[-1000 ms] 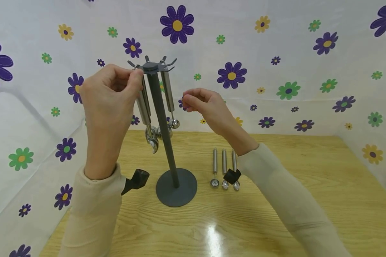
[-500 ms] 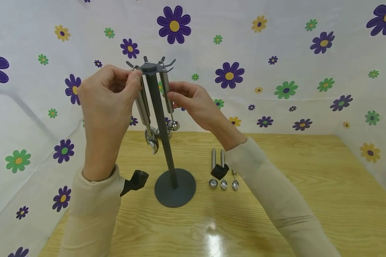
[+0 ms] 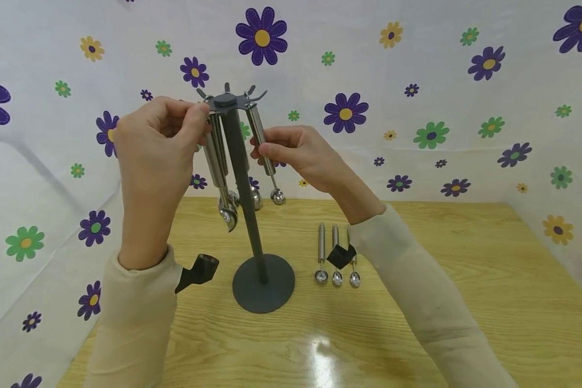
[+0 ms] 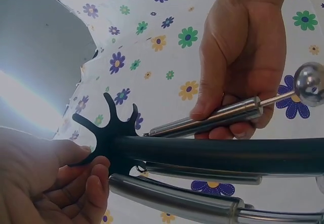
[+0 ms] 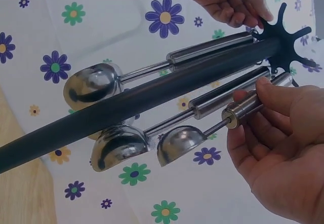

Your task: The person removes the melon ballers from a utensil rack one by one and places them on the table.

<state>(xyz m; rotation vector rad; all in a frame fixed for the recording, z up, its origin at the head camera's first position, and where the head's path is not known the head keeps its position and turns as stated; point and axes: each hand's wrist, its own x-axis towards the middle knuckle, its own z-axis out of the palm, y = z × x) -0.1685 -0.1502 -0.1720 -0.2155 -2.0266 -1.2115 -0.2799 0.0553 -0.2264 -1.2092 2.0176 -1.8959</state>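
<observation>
A dark grey utensil stand (image 3: 244,188) with curved hooks at its top stands on the table. My left hand (image 3: 155,140) pinches one hook between thumb and fingers at the stand's hooked head (image 4: 114,133). On the stand's right side my right hand (image 3: 310,159) grips the handle of a steel scoop (image 5: 177,145) with a half-round bowl. This scoop's top end is at a hook, and its handle leans outward from the pole. Other steel scoops (image 5: 93,84) hang from the stand, bowls downward, partly hidden by the pole.
Three small steel scoops (image 3: 321,245) lie side by side on the wooden table (image 3: 417,302), right of the stand's round base (image 3: 281,293). My right sleeve (image 3: 393,242) and its black wrist mount (image 3: 341,256) partly cover them. A flowered cloth (image 3: 296,70) hangs behind.
My right hand has come left from free air and taken hold of the scoop's handle, which has swung outward to the right. The hooked head has turned slightly; my left hand has stayed at the hook.
</observation>
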